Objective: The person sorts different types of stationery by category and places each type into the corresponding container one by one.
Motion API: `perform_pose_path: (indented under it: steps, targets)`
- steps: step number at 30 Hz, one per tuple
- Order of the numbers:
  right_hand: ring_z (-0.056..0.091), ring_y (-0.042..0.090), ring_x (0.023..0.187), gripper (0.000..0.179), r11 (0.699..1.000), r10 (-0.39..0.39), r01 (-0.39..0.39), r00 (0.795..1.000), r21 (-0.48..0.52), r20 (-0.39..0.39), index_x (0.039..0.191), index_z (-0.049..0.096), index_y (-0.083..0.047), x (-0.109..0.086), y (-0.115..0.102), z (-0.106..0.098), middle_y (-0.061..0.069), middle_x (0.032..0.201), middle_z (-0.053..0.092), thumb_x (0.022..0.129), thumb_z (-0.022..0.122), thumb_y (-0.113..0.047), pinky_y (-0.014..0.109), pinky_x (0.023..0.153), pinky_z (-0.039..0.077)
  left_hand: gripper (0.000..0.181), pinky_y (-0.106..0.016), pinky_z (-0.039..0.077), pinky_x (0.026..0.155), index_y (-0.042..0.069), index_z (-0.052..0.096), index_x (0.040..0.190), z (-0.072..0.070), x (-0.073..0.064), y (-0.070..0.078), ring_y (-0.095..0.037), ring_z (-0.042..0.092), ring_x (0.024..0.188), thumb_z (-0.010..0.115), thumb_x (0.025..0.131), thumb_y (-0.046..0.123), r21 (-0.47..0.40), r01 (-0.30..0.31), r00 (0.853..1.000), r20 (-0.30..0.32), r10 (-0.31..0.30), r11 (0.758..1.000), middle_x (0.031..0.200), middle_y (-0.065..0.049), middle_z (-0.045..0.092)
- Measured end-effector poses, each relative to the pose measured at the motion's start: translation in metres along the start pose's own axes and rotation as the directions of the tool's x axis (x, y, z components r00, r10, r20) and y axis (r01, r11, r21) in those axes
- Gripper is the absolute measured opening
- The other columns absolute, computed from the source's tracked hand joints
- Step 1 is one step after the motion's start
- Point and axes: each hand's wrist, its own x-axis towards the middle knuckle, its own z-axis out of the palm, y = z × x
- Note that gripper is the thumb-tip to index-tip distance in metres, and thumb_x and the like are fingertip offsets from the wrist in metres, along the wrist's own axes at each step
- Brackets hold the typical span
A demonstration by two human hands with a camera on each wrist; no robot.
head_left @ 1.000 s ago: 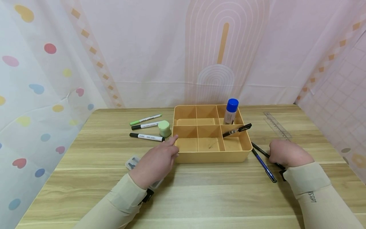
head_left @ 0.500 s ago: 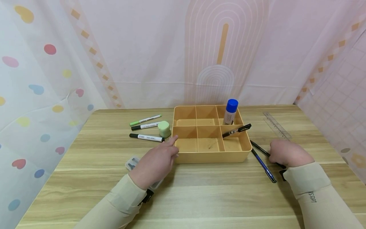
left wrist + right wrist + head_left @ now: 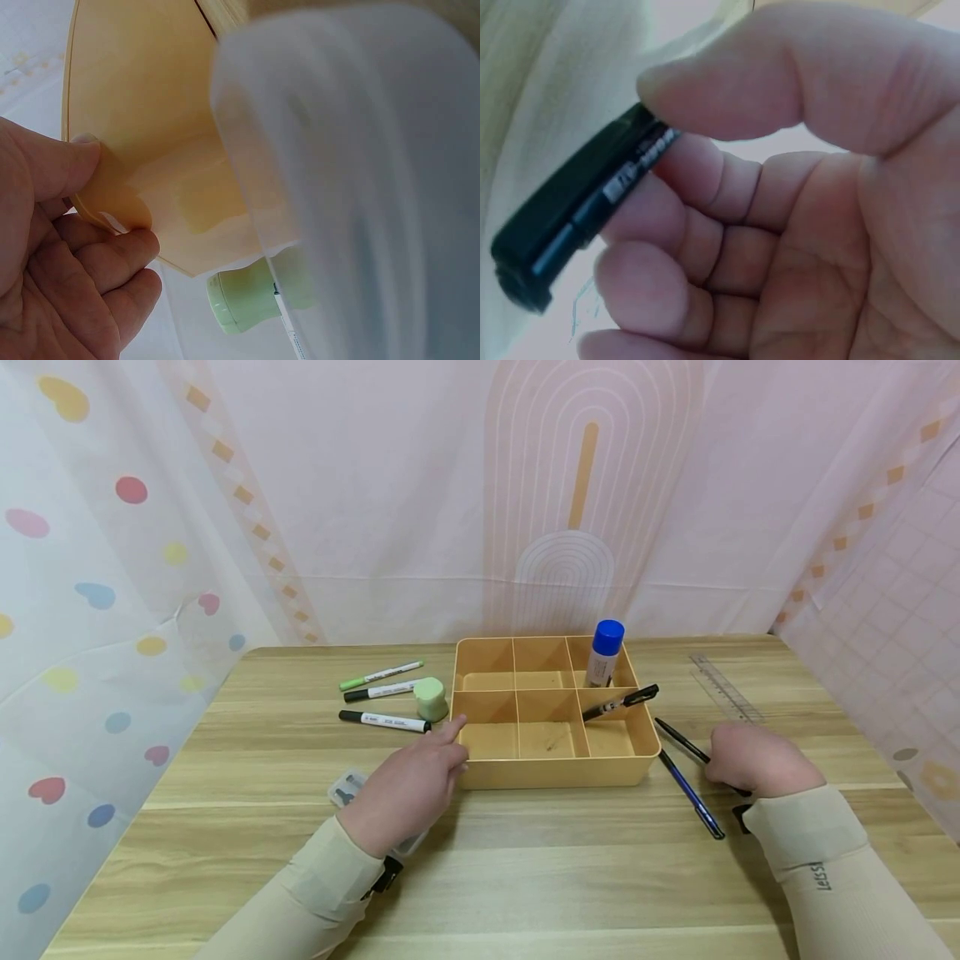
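Note:
My left hand grips the front left corner of a yellow six-compartment organizer box, thumb on one side of the wall and fingers on the other in the left wrist view. At the right, my right hand pinches a black capped pen between thumb and fingers, low over the table. Its far end points toward the box. A blue pen lies just left of that hand. Inside the box, a blue-capped glue stick stands in the back right compartment, and another black pen leans in the front right one.
Left of the box lie a green marker, two black-capped markers and a pale green cylindrical object. A clear plastic case sits partly under the left forearm. A transparent ruler lies at the back right.
The pen in my right hand has shifted slightly, its far end moving up and away from the box corner. My left hand and the box stay in place.

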Motion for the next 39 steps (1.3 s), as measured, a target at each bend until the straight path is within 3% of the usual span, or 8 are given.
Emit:
perform_pose_path:
  steps: [20, 25, 32, 39]
  targets:
    - [0.045, 0.016, 0.056, 0.027, 0.999, 0.035, -0.034, 0.999, 0.032, -0.033, 0.065, 0.050, -0.015, -0.001, 0.003, -0.006, 0.000, 0.064, 0.048, 0.089, 0.062, -0.011, 0.030, 0.052, 0.042, 0.018, -0.050, 0.056, 0.107, 0.010, 0.071, 0.093, 0.000, 0.000, 0.000, -0.037, 0.056, 0.142, 0.060, 0.106, 0.013, -0.005, -0.004, 1.000, -0.008, 0.004, 1.000, 0.160, -0.018, 0.050]
    - [0.050, 0.020, 0.060, 0.017, 0.999, 0.047, -0.047, 0.998, 0.018, -0.033, 0.077, 0.060, -0.005, 0.001, 0.003, -0.009, 0.006, 0.070, 0.055, 0.091, 0.061, -0.014, 0.033, 0.053, 0.045, 0.018, -0.049, 0.057, 0.105, 0.010, 0.071, 0.092, 0.001, 0.000, 0.000, -0.036, 0.056, 0.142, 0.060, 0.106, 0.012, -0.003, -0.001, 1.000, -0.007, 0.001, 1.000, 0.160, -0.017, 0.051]
    - [0.051, 0.021, 0.061, 0.018, 0.995, 0.084, -0.083, 0.996, 0.050, -0.024, 0.085, 0.061, 0.000, 0.001, 0.002, -0.012, 0.008, 0.072, 0.054, 0.092, 0.059, -0.015, 0.032, 0.052, 0.045, 0.018, -0.048, 0.059, 0.102, 0.010, 0.070, 0.091, 0.001, 0.000, -0.001, -0.036, 0.056, 0.143, 0.060, 0.106, 0.012, -0.005, -0.003, 1.000, -0.007, 0.003, 1.000, 0.160, -0.017, 0.051]
    - [0.054, 0.027, 0.069, 0.047, 0.994, 0.096, -0.092, 0.993, 0.062, -0.070, 0.121, 0.053, 0.022, 0.001, 0.004, -0.015, 0.019, 0.086, 0.060, 0.095, 0.057, -0.017, 0.037, 0.058, 0.048, 0.018, -0.049, 0.057, 0.105, 0.010, 0.070, 0.091, 0.001, 0.000, -0.001, -0.036, 0.056, 0.143, 0.061, 0.106, 0.012, -0.005, -0.005, 1.000, -0.010, 0.005, 1.000, 0.160, -0.017, 0.051]
